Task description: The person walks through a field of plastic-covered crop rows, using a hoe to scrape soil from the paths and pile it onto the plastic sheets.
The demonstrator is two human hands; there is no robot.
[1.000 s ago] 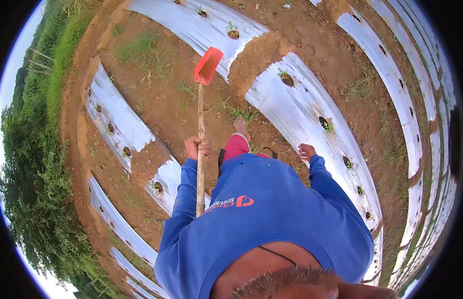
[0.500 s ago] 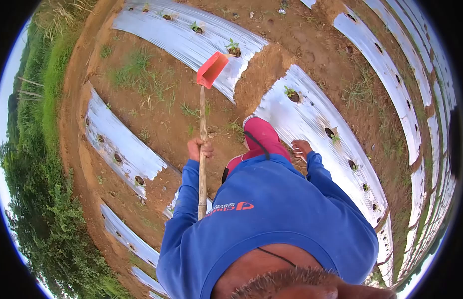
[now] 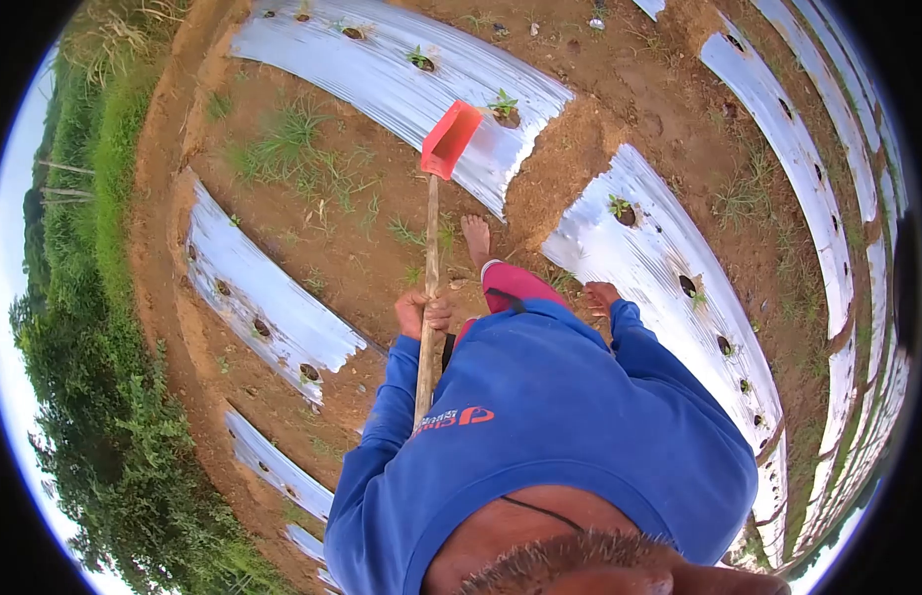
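My left hand [image 3: 423, 314] is wrapped round the wooden pole of a long-handled scoop. The red scoop [image 3: 449, 139] at the pole's far end is held above the silver mulch sheet [image 3: 382, 64], a little left of a small green seedling [image 3: 504, 105] in its planting hole. Down along my left side runs the near part of the pole [image 3: 428, 248], its lower end hidden against my blue shirt. My right hand [image 3: 602, 297] hangs by my right side with loosely parted fingers and nothing visible in it. It is nearest to the right-hand mulch sheet [image 3: 659, 228].
A bare soil gap [image 3: 560, 159] separates two mulched beds ahead. My bare foot [image 3: 476, 238] is on the soil path between beds. Grass tufts [image 3: 297, 139] grow on the left. More mulched rows [image 3: 788, 149] curve away right, and thick bushes [image 3: 104, 436] line the far left.
The beds and seedlings have shifted right and slightly down in view. My bare foot has come into sight ahead. The scoop stays in my left hand, and my right hand has swung slightly.
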